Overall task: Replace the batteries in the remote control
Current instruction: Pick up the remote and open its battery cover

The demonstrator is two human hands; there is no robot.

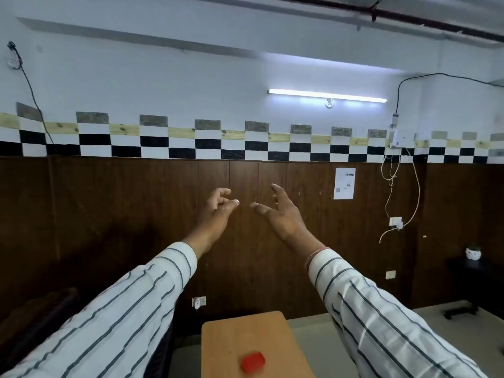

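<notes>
Both arms in striped white sleeves are raised in front of me, well above the table. My left hand (pixel 216 214) is empty with its fingers loosely curled and the thumb out. My right hand (pixel 281 212) is empty too, fingers spread apart. The two hands are close together, not touching. No remote control or batteries are in view. A small red object (pixel 253 362), blurred, lies on the wooden table (pixel 245 334) at the bottom of the frame, far below the hands.
A dark wood-panelled wall (pixel 136 214) stands ahead, with a paper sheet (pixel 344 183) and hanging cords (pixel 395 192) at right. A dark chair or sofa (pixel 41 317) is at lower left. A small black stand with a white pot (pixel 473 252) sits at far right.
</notes>
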